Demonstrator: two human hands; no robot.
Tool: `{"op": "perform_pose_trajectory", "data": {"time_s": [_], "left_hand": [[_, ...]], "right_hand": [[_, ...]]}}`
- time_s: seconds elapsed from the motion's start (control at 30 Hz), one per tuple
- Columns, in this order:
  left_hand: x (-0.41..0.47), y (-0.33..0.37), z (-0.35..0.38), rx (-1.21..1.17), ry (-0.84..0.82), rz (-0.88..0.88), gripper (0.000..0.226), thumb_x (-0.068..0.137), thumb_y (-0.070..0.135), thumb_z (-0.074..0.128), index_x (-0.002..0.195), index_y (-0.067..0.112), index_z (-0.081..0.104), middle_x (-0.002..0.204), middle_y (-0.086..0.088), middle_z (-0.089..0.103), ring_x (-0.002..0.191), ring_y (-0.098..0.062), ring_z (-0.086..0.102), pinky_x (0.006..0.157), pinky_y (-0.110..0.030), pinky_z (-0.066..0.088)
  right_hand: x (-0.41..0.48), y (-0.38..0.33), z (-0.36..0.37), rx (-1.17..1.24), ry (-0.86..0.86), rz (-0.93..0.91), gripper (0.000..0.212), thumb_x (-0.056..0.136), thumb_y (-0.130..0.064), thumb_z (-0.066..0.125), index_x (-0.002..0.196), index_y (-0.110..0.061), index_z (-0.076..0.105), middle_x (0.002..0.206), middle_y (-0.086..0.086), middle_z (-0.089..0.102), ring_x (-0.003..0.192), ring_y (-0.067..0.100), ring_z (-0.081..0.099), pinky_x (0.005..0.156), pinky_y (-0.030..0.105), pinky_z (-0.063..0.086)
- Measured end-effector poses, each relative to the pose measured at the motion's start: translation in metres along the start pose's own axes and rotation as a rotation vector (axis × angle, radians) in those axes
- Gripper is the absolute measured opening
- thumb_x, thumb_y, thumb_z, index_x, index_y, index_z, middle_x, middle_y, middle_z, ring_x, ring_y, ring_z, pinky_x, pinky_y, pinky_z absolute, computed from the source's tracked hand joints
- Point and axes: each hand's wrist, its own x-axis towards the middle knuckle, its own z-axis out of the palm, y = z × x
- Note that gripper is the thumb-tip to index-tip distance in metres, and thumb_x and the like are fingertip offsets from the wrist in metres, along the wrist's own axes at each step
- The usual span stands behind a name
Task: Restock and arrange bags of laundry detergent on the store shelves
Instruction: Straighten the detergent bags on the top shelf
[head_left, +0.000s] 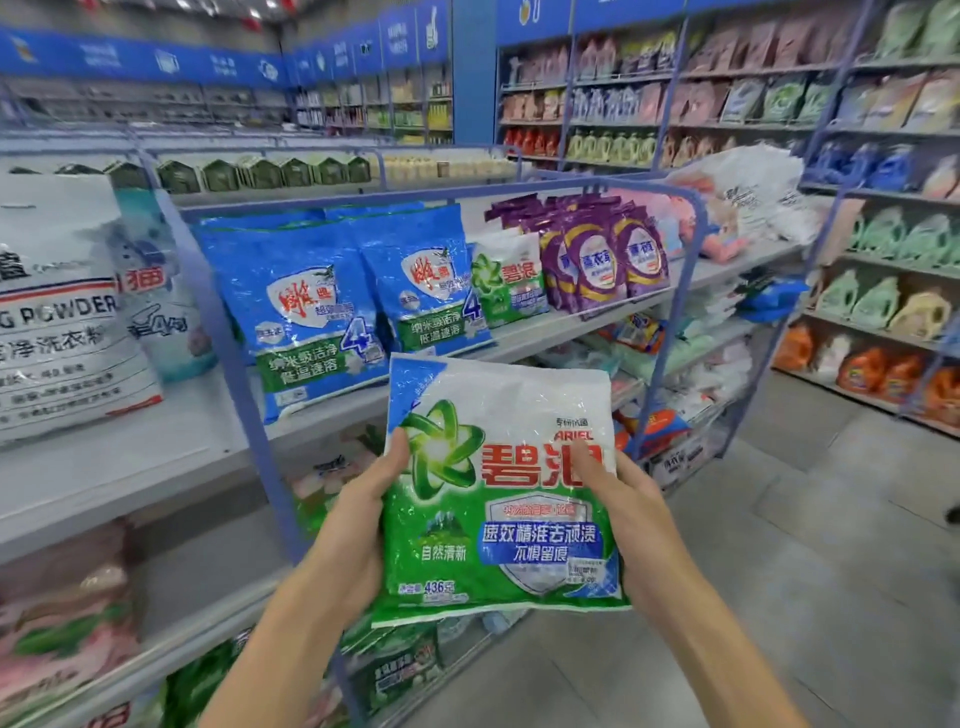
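Observation:
A green and white Ariel detergent bag (498, 493) is held upright in front of me, level with the shelf edge. My left hand (358, 514) grips its left edge, thumb on the front. My right hand (628, 514) grips its right edge. On the top shelf (571, 322) behind it stand two large blue detergent bags (311, 312), a matching small green Ariel bag (511, 278) and several purple pouches (597, 254).
A large white washing-powder sack (57, 312) stands on the shelf at far left. Blue metal shelf uprights (244, 384) frame the bays. Lower shelves hold more green and pink bags. Across the grey-tiled aisle (779, 545), right-hand shelving carries detergent jugs.

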Motion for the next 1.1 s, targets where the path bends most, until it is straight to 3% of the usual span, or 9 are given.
{"op": "perform_pose_trajectory", "data": {"time_s": [0.1, 0.23, 0.47, 0.67, 0.73, 0.8, 0.87, 0.93, 1.1], "left_hand": [[0.028, -0.006, 0.029, 0.000, -0.012, 0.046, 0.055, 0.089, 0.052, 0.054, 0.122, 0.011, 0.071, 0.115, -0.019, 0.074, 0.101, -0.040, 0.073, 0.083, -0.054, 0.060], [0.080, -0.015, 0.064, 0.010, -0.003, 0.030, 0.063, 0.087, 0.060, 0.053, 0.121, 0.010, 0.072, 0.116, -0.021, 0.073, 0.104, -0.042, 0.072, 0.096, -0.056, 0.051], [0.190, -0.010, 0.119, 0.042, -0.042, -0.015, 0.063, 0.089, 0.065, 0.053, 0.125, 0.016, 0.071, 0.120, -0.018, 0.073, 0.109, -0.041, 0.070, 0.103, -0.062, 0.047], [0.261, -0.005, 0.159, 0.093, -0.029, 0.003, 0.045, 0.089, 0.049, 0.061, 0.118, 0.017, 0.073, 0.111, -0.016, 0.076, 0.098, -0.037, 0.075, 0.087, -0.052, 0.058], [0.282, -0.002, 0.164, 0.136, 0.043, 0.052, 0.040, 0.078, 0.034, 0.073, 0.114, 0.017, 0.070, 0.103, -0.016, 0.078, 0.090, -0.038, 0.076, 0.084, -0.054, 0.059], [0.310, -0.001, 0.162, 0.174, 0.151, 0.097, 0.052, 0.069, 0.027, 0.084, 0.116, 0.015, 0.066, 0.103, -0.017, 0.078, 0.088, -0.040, 0.076, 0.087, -0.058, 0.057], [0.336, 0.001, 0.160, 0.175, 0.230, 0.133, 0.077, 0.062, 0.044, 0.094, 0.127, 0.017, 0.062, 0.115, -0.016, 0.075, 0.099, -0.041, 0.073, 0.090, -0.062, 0.055], [0.360, 0.008, 0.162, 0.138, 0.336, 0.180, 0.094, 0.053, 0.064, 0.092, 0.130, 0.020, 0.062, 0.121, -0.014, 0.072, 0.105, -0.039, 0.072, 0.092, -0.062, 0.055], [0.404, 0.042, 0.177, 0.119, 0.513, 0.351, 0.074, 0.063, 0.062, 0.085, 0.121, 0.019, 0.068, 0.111, -0.015, 0.076, 0.100, -0.038, 0.073, 0.092, -0.061, 0.055]], "right_hand": [[0.024, -0.015, -0.023, -0.015, -0.003, -0.048, 0.034, 0.085, -0.034, 0.071, 0.114, -0.019, 0.071, 0.104, 0.010, 0.079, 0.093, 0.033, 0.077, 0.091, 0.052, 0.058], [0.074, -0.032, -0.054, 0.009, 0.015, -0.066, 0.024, 0.087, -0.030, 0.071, 0.108, -0.019, 0.074, 0.102, 0.012, 0.079, 0.085, 0.031, 0.078, 0.082, 0.047, 0.063], [0.181, -0.057, -0.101, 0.085, 0.046, 0.034, 0.035, 0.087, -0.031, 0.075, 0.114, -0.009, 0.074, 0.109, 0.019, 0.076, 0.099, 0.042, 0.074, 0.097, 0.059, 0.054], [0.270, -0.072, -0.126, 0.083, 0.016, 0.072, 0.034, 0.088, -0.025, 0.076, 0.114, -0.004, 0.072, 0.108, 0.021, 0.076, 0.100, 0.045, 0.072, 0.095, 0.064, 0.054], [0.301, -0.075, -0.128, 0.057, -0.021, 0.067, 0.031, 0.091, -0.024, 0.072, 0.115, -0.006, 0.071, 0.107, 0.020, 0.076, 0.098, 0.043, 0.073, 0.094, 0.061, 0.055], [0.334, -0.078, -0.127, 0.031, -0.086, 0.049, 0.027, 0.094, -0.023, 0.070, 0.117, -0.009, 0.071, 0.108, 0.019, 0.077, 0.097, 0.040, 0.074, 0.091, 0.057, 0.058], [0.371, -0.082, -0.126, 0.015, -0.144, 0.049, 0.028, 0.093, -0.024, 0.069, 0.117, -0.010, 0.072, 0.108, 0.018, 0.077, 0.096, 0.038, 0.075, 0.088, 0.052, 0.061], [0.407, -0.087, -0.122, -0.004, -0.213, 0.030, 0.034, 0.089, -0.029, 0.072, 0.118, -0.011, 0.072, 0.108, 0.016, 0.077, 0.099, 0.037, 0.075, 0.093, 0.052, 0.058], [0.487, -0.109, -0.093, -0.064, -0.378, -0.024, 0.020, 0.094, -0.033, 0.070, 0.110, -0.023, 0.074, 0.108, 0.007, 0.079, 0.103, 0.032, 0.074, 0.100, 0.056, 0.054]]}}
